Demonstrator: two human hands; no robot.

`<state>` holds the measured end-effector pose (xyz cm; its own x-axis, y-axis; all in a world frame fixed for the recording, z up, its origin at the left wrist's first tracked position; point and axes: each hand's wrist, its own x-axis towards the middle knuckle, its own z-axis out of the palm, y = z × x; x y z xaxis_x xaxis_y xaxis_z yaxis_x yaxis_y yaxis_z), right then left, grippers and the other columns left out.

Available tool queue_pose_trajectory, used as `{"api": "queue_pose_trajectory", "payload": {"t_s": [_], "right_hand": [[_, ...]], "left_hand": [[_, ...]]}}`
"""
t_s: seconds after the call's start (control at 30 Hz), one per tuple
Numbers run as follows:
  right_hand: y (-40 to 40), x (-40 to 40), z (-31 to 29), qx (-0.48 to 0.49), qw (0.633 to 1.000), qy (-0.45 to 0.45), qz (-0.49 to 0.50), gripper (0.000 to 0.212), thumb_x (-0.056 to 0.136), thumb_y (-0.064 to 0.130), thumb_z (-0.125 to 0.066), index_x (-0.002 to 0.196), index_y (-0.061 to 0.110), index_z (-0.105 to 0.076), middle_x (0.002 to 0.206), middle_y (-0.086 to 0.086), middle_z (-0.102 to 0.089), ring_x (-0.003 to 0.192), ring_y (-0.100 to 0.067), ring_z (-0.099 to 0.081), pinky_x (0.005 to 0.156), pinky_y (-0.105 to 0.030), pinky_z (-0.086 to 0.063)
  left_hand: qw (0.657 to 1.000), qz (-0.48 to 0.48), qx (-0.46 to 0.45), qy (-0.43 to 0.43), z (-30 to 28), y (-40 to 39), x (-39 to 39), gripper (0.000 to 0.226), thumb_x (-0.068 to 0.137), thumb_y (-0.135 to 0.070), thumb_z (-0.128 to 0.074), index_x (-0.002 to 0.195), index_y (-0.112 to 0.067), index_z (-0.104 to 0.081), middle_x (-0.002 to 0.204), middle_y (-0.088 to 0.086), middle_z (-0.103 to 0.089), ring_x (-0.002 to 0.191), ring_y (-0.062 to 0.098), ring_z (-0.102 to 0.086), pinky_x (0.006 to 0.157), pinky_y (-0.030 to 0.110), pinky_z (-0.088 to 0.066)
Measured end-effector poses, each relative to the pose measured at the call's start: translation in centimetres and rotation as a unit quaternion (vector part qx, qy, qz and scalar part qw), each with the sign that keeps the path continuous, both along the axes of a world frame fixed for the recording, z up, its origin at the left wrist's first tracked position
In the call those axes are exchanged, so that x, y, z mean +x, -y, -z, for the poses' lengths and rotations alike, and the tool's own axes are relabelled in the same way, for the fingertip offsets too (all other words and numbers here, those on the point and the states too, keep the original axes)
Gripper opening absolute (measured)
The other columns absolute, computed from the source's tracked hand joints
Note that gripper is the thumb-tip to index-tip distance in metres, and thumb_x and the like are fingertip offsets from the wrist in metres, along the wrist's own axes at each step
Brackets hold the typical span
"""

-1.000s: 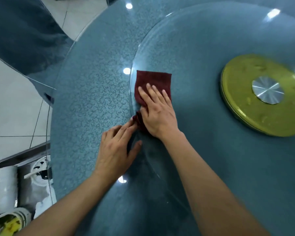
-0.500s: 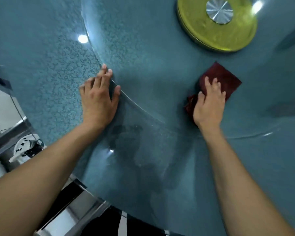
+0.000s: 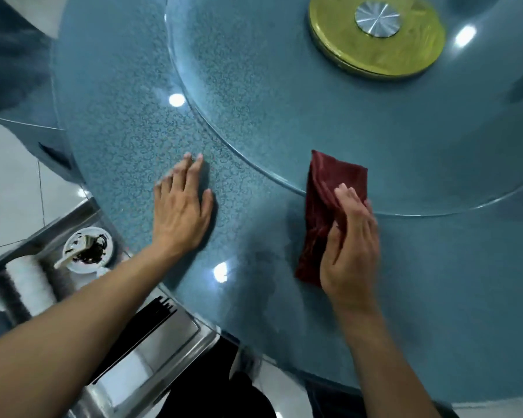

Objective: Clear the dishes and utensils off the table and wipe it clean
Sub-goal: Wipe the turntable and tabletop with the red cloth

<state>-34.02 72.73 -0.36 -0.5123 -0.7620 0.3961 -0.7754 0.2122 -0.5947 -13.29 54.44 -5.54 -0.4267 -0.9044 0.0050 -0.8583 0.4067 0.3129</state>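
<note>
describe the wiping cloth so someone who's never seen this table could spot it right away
Start at the round blue-green table and find the glass turntable on top of it, with the gold disc at its centre. At the turntable's near edge, under the right hand, lies the cloth. It is the only dark red, crumpled fabric here, straddling the glass edge and the tabletop.

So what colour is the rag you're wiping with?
The rag is dark red, almost maroon. The head view shows it well, held by the right hand.
</note>
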Motion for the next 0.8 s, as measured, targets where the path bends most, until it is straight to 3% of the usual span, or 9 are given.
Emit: {"api": "queue_pose_trajectory", "payload": {"t_s": [0.13,0.23,0.3,0.4,0.6,0.8], "right_hand": [[-7.9,0.9,3.0,0.073,0.996,-0.03,0.052,0.044,0.1,0.017,-0.039,0.139,0.002,-0.053,0.147,-0.009,-0.051,0.143,-0.027,-0.041,0.114,-0.056,-0.033],[-8.7,1.4,6.0,0.219,0.968,-0.043,0.119,0.068,0.095,0.048,-0.041,0.153,0.013,-0.037,0.16,-0.01,-0.034,0.15,-0.026,-0.027,0.123,-0.052,-0.016],[-7.1,1.1,7.1,0.253,0.958,-0.043,0.131,0.082,0.091,0.058,-0.041,0.158,0.015,-0.025,0.164,-0.01,-0.023,0.153,-0.024,-0.019,0.125,-0.048,-0.006],[-3.6,0.8,7.6,0.246,0.959,-0.041,0.133,0.078,0.091,0.051,-0.034,0.157,0.012,-0.026,0.163,-0.012,-0.026,0.153,-0.025,-0.019,0.125,-0.05,-0.008],[2.6,3.6,7.6,0.223,0.971,-0.065,0.053,0.068,0.086,0.04,-0.036,0.143,0.006,-0.05,0.15,-0.019,-0.046,0.146,-0.032,-0.033,0.123,-0.051,-0.016],[8.6,8.2,7.1,0.236,0.967,-0.078,-0.047,0.07,0.087,0.04,-0.03,0.151,0.015,-0.04,0.159,-0.008,-0.036,0.151,-0.022,-0.022,0.126,-0.044,-0.007]], "left_hand": [[1.0,-0.006,-0.013,0.023,0.9,-5.1,2.9,0.06,0.098,-0.04,-0.038,0.154,-0.02,-0.037,0.16,0.01,-0.035,0.141,0.036,-0.037,0.116,0.052,-0.028],[0.999,-0.009,-0.021,0.023,1.1,-6.9,4.5,0.058,0.099,-0.04,-0.038,0.152,-0.017,-0.041,0.159,0.012,-0.038,0.144,0.035,-0.036,0.118,0.052,-0.026],[0.999,-0.002,-0.03,0.031,1.2,-7.6,5.5,0.057,0.099,-0.039,-0.037,0.151,-0.016,-0.044,0.158,0.012,-0.04,0.145,0.035,-0.035,0.12,0.051,-0.025],[0.999,0.016,-0.039,0.02,1.5,-8.1,6.9,0.056,0.1,-0.036,-0.038,0.151,-0.014,-0.045,0.158,0.013,-0.039,0.146,0.035,-0.035,0.122,0.052,-0.024],[0.999,0.044,-0.016,-0.025,1.5,-8.6,8.4,0.053,0.1,-0.034,-0.038,0.148,-0.012,-0.049,0.158,0.013,-0.04,0.146,0.033,-0.036,0.122,0.049,-0.025],[0.996,0.075,-0.024,-0.037,0.7,-8.3,11.2,0.047,0.098,-0.029,-0.042,0.138,-0.009,-0.058,0.149,0.01,-0.052,0.138,0.029,-0.047,0.117,0.04,-0.031]]}}
